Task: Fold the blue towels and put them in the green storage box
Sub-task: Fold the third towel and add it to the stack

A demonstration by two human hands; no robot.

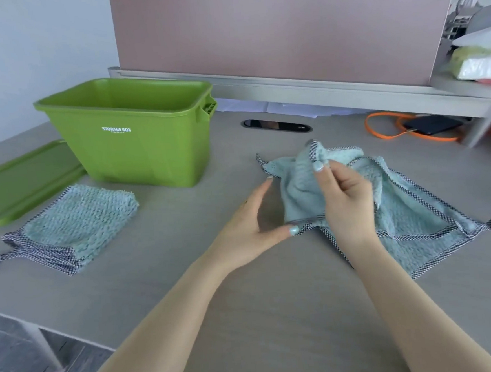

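Note:
A light blue towel (410, 211) with a checked border lies rumpled on the table at the right. My right hand (345, 198) pinches a raised corner of it between thumb and fingers. My left hand (253, 223) sits just left of the towel, thumb tip touching its near border, fingers spread. A second blue towel (74, 225), folded, rests at the left in front of the green storage box (136, 153). The box stands open; its inside bottom is hidden.
The green lid (18, 186) lies flat left of the box. A pink partition (285, 30) and grey shelf line the table's back. An orange cable (387, 133) and a dark phone (433, 124) sit under the shelf at right. A cable slot (277, 126) is behind the towel.

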